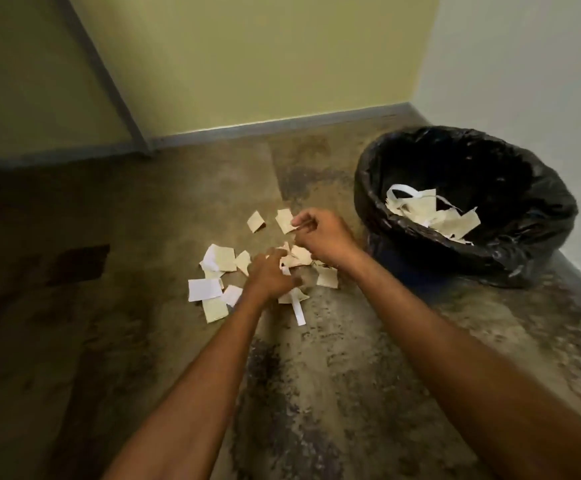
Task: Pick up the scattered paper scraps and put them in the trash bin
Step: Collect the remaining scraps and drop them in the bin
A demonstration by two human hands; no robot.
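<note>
Two hands reach into the paper scraps [213, 258] on the floor [351, 375]: I see my left hand [270, 277] half curled, my right hand [320, 233] pinching one scrap.

Bare room corner, prob. a hallway or utility space in a plain bldg; which one can't be told. Floor [334, 375] is stained, mottled concrete w/ dark patches. Walls [247, 57] painted yellow-green, one white wall [541, 81] at right, grey skirting [282, 124] along the base. Only furnishing: a bin [490, 258] w/ black liner, standing on the floor by the white wall.
</note>
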